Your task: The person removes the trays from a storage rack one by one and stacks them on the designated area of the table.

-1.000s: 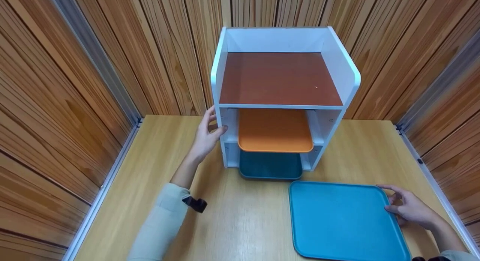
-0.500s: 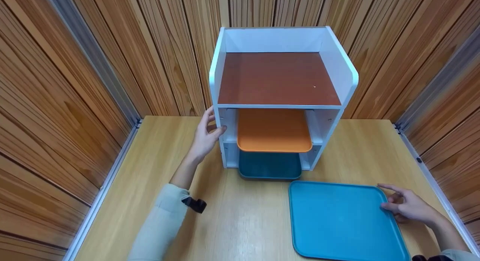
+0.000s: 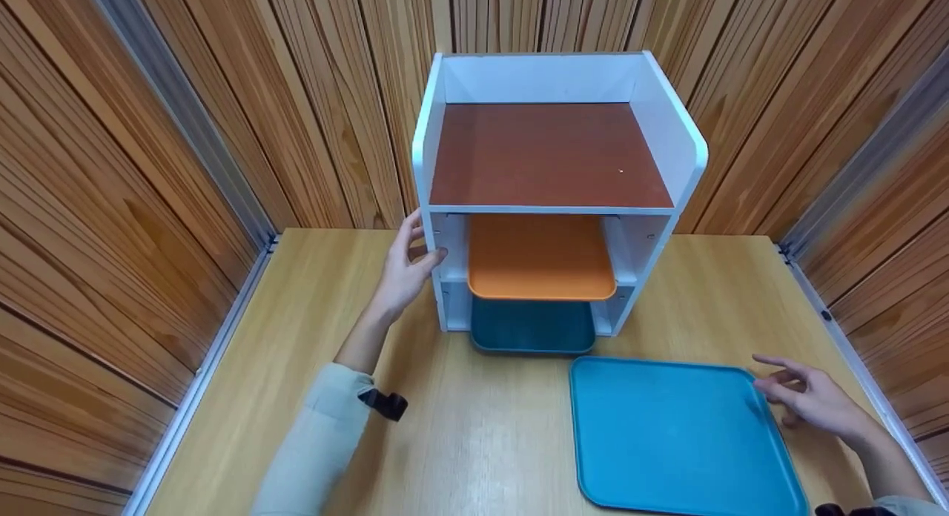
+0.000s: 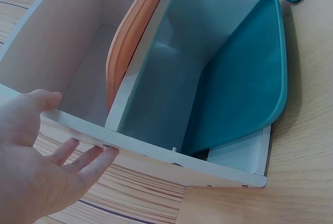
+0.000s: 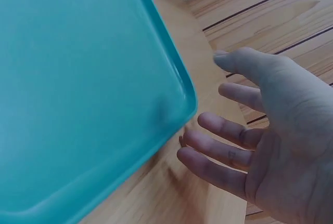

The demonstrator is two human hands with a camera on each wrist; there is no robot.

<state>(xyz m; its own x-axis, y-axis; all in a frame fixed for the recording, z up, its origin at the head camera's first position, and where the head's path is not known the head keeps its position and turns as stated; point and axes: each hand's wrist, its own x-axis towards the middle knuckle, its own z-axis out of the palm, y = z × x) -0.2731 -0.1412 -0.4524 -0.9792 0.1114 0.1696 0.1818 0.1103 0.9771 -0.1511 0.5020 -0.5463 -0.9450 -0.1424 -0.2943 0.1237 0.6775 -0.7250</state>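
Note:
A white shelf unit point(image 3: 434, 167) with a brown top board stands against the back wall. My left hand point(image 3: 404, 271) holds its left side panel, thumb point(image 4: 47, 99) over the front edge and fingers on the outer face. An orange tray point(image 3: 541, 256) sticks out of the middle compartment, a dark teal tray point(image 3: 532, 327) out of the bottom one. At the front right a large blue tray point(image 3: 682, 434) lies on the table. Just off its far right corner is my right hand point(image 3: 812, 401), fingers spread and loosely bent, holding nothing; a gap shows in the right wrist view.
Wood-patterned walls point(image 3: 111, 167) with metal corner rails point(image 3: 200, 116) close in the table point(image 3: 334, 264) at the back and both sides. The blue tray's far edge sits close in front of the dark teal tray's front edge.
My right hand has let go of the blue tray's right edge, its fingers lifting and opening beside the corner. My left hand keeps its hold on the shelf unit; the trays stay put.

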